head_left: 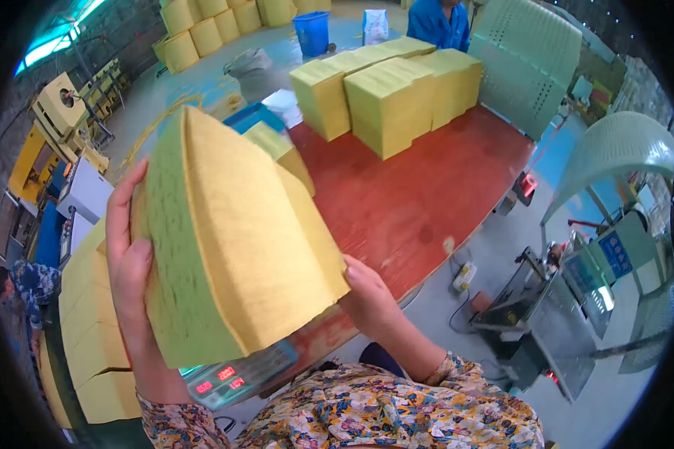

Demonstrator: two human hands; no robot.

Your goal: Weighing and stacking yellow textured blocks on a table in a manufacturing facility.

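Observation:
A thick stack of yellow paper (266, 247) is held up and tilted between my two hands, its greenish, dark-flecked side (180, 262) turned to the left. My left hand (129, 262) is wrapped round the left side, with the thumb on the flecked face. At the lower right corner, my right hand (371, 292) grips the sheets, its fingers partly hidden behind them. Below the stack, a digital scale (266, 370) with a lit red display is partly covered from view. Another yellow paper stack (273, 150) stands just behind the held one.
Large blocks of yellow paper (389, 112) stand at the far end of the red table (419, 202). More yellow stacks (90, 329) lie on my left. A machine (532, 329) stands at the right. One person in blue (434, 26) is beyond the table, another (34, 292) at far left.

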